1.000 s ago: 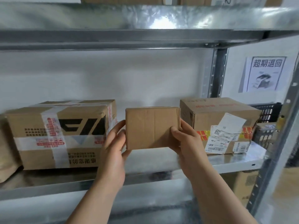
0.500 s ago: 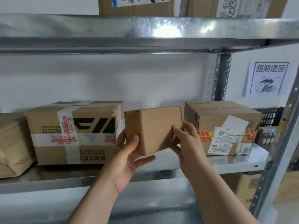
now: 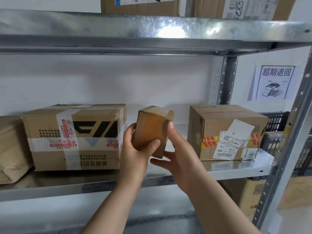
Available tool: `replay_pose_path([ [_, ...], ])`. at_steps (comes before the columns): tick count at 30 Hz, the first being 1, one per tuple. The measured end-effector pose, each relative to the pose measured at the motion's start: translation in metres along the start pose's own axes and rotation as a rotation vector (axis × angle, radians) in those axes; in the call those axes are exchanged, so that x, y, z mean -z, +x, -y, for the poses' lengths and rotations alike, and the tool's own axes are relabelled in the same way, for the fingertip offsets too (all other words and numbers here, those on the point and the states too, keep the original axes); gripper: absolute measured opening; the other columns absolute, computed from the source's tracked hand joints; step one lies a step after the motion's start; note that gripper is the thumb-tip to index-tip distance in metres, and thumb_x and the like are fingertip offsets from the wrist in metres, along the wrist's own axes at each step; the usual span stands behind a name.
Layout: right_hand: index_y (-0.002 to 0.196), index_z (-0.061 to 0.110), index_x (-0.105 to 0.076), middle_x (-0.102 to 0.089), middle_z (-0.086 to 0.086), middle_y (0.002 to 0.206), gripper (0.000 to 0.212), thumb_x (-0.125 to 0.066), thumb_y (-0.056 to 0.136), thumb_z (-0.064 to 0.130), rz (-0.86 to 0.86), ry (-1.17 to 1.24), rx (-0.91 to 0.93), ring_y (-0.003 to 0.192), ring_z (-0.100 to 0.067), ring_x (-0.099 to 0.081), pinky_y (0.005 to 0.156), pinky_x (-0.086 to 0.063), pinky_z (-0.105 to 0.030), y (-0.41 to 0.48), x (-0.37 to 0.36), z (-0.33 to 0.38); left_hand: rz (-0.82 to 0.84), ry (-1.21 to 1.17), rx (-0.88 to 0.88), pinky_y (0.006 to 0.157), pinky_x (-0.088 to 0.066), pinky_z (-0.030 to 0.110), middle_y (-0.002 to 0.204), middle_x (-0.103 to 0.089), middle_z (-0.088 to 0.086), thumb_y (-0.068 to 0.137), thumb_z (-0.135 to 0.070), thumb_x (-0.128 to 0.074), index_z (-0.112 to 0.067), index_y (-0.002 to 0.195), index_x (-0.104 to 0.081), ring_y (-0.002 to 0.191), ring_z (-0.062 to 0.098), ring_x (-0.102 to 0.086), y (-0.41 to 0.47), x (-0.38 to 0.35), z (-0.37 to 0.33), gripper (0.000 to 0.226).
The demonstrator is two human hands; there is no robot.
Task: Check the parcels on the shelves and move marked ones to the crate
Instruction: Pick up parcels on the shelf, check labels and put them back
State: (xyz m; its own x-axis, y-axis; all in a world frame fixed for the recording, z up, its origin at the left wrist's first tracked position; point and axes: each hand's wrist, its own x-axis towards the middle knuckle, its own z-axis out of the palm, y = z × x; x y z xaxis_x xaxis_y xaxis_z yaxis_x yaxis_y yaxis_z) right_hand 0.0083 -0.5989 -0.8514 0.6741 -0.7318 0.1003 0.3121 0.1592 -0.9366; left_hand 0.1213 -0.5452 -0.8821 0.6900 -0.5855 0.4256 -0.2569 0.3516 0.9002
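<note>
Left hand [image 3: 135, 149] and right hand [image 3: 179, 156] both grip the small parcel [image 3: 152, 129], tilted above the shelf [image 3: 228, 171], presumably to expose its faces for marks.

White wall [image 3: 118, 81] behind, galv. metal rack [image 3: 226, 80], glare [image 3: 170, 32] on upper shelf [image 3: 84, 29], printed notice [image 3: 274, 82] on wall at rt.

Parcel depot – steel shelving [image 3: 152, 29], labelled cartons [image 3: 226, 132]

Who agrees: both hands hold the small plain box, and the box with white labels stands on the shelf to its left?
No. In the head view, left hand and right hand hold the small plain box; the box with white labels stands on the shelf to its right.
</note>
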Motion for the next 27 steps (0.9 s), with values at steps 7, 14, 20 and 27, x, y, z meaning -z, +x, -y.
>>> replay_pose_path([
  [7, 0.124, 0.022, -0.069, -0.080, -0.001, 0.096, 0.054, -0.053, 0.093, 0.063, -0.067, 0.160, -0.025, 0.097, -0.024, -0.077, 0.088, -0.062, -0.047, -0.006, 0.003, 0.002, 0.011, 0.149, -0.150, 0.095, -0.056, 0.044, 0.125, -0.064, -0.016, 0.083, -0.032, -0.079, -0.032, 0.138, -0.049, 0.114, 0.005, -0.063, -0.017, -0.007, 0.003, 0.062],
  [14, 0.126, 0.019, -0.068, -0.076, -0.016, 0.113, 0.078, -0.070, 0.069, 0.073, -0.179, 0.280, -0.127, 0.100, -0.036, -0.075, 0.082, -0.062, -0.052, -0.001, 0.015, 0.004, 0.049, 0.259, -0.254, 0.103, -0.035, 0.009, 0.133, -0.051, -0.026, 0.088, -0.033, -0.069, -0.035, 0.133, -0.054, 0.130, -0.008, -0.042, -0.036, -0.008, 0.000, 0.048],
  [20, 0.114, 0.022, -0.068, -0.073, -0.007, 0.107, 0.041, -0.074, 0.082, 0.048, -0.238, 0.218, -0.088, 0.106, -0.026, -0.065, 0.095, -0.055, -0.053, 0.000, 0.027, 0.011, -0.002, 0.093, -0.110, 0.109, -0.044, 0.038, 0.119, -0.064, -0.023, 0.081, -0.046, -0.064, -0.041, 0.110, -0.063, 0.121, -0.001, -0.054, -0.034, 0.008, -0.016, 0.030],
  [27, 0.099, 0.017, -0.067, -0.064, -0.004, 0.095, 0.036, -0.070, 0.067, 0.033, -0.117, 0.132, 0.019, 0.092, -0.022, -0.061, 0.076, -0.048, -0.034, 0.003, 0.035, 0.010, 0.004, 0.023, -0.004, 0.115, -0.037, 0.035, 0.137, -0.055, -0.023, 0.080, -0.023, -0.078, -0.038, 0.140, -0.046, 0.131, -0.004, -0.047, -0.004, 0.037, -0.024, 0.070],
])
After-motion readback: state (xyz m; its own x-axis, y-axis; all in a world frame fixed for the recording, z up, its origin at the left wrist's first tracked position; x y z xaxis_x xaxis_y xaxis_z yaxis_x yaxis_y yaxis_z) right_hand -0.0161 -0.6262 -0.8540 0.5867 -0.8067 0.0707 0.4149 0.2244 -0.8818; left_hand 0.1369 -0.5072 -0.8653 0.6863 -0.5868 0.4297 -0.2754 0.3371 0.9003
